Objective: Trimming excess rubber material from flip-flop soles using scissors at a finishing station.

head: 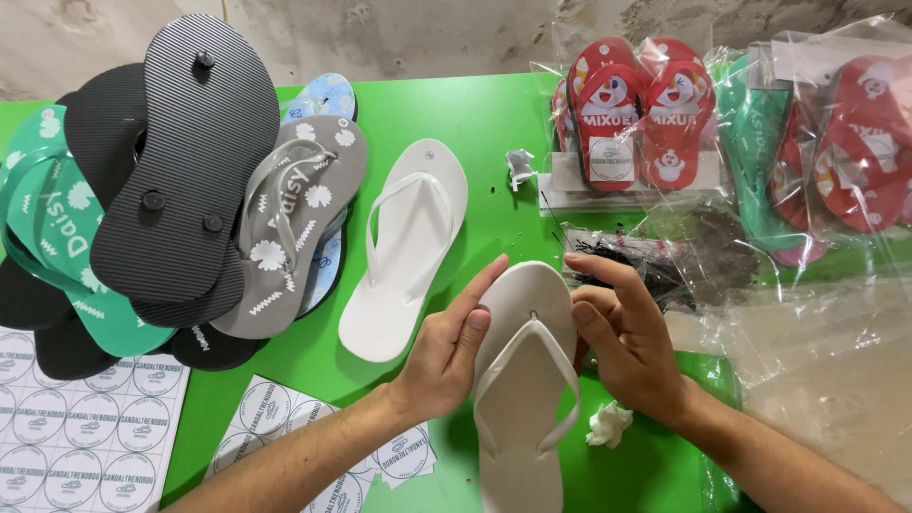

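A white flip-flop (521,389) lies strap up on the green table (446,123), near the front edge. My left hand (446,351) presses flat against its left side, thumb on the sole. My right hand (622,337) cups its right side near the toe post, fingers curled over the edge. A second white flip-flop (404,252) lies strap up just to the left, apart from both hands.
A pile of black, grey and teal flip-flops (180,190) fills the left. Sheets of round stickers (76,427) lie front left. Red flip-flops in clear bags (636,114) and loose plastic bags (817,342) cover the right. A crumpled white scrap (608,425) sits by my right wrist.
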